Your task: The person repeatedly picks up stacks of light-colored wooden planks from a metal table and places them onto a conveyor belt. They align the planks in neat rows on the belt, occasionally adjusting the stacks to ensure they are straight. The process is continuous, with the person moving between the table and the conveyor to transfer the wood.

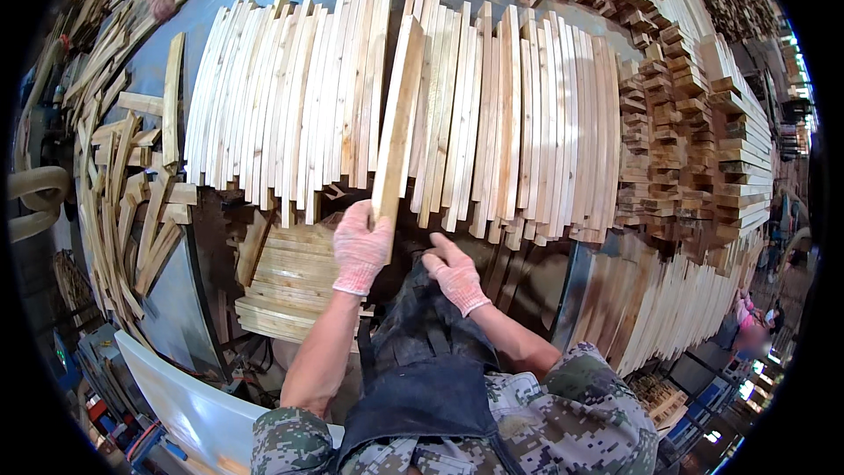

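Observation:
My left hand [361,251], in a pale pink knit glove, is closed round the near end of a wooden strip [397,123]. The strip tilts up and away from me, in the gap between two groups of strips. To its left lies a row of pale wooden strips [281,97], side by side on the table. A second row of strips [527,114] lies to its right. My right hand [455,274], gloved the same way, hangs in front of the right row with its fingers stretched out and nothing in them.
Loose offcuts [132,185] lie jumbled on the left side of the metal table [176,299]. Below the left row sits a stack of strips [286,281]. More stacked wood [677,123] stands at the right. Another person's hand [160,0] is at the far left.

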Available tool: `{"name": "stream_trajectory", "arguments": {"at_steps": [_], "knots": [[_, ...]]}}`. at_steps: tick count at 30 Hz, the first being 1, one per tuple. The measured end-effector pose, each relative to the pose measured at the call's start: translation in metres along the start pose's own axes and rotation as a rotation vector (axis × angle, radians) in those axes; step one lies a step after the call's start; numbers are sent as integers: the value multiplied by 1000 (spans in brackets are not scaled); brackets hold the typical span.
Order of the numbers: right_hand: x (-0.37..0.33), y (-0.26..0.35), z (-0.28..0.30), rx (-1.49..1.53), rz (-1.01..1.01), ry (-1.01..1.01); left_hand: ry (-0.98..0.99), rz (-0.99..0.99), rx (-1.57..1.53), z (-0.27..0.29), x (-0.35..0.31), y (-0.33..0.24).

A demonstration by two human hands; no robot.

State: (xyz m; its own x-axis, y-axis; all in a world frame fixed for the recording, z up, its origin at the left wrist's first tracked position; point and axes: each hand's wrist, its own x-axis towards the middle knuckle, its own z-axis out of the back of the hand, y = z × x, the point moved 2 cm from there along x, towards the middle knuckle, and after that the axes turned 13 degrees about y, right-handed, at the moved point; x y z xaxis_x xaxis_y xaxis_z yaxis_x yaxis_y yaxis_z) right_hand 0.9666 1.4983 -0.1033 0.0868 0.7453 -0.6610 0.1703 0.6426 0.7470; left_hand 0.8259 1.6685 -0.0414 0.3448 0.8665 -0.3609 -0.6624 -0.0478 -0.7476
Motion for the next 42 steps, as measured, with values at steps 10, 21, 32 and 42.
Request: {"name": "stream_trajectory", "arguments": {"at_steps": [10, 21, 32, 42], "knots": [[24, 4, 28, -417, -69, -352, -17, -97, 394, 23, 69, 16], [49, -21, 28, -106, 154, -339, -266, 349, 292, 73, 22, 139], [73, -24, 34, 151, 20, -276, 102, 589, 370, 101, 45, 126], [115, -18, 37, 454, -42, -386, -52, 612, 378, 74, 58, 121]]}}
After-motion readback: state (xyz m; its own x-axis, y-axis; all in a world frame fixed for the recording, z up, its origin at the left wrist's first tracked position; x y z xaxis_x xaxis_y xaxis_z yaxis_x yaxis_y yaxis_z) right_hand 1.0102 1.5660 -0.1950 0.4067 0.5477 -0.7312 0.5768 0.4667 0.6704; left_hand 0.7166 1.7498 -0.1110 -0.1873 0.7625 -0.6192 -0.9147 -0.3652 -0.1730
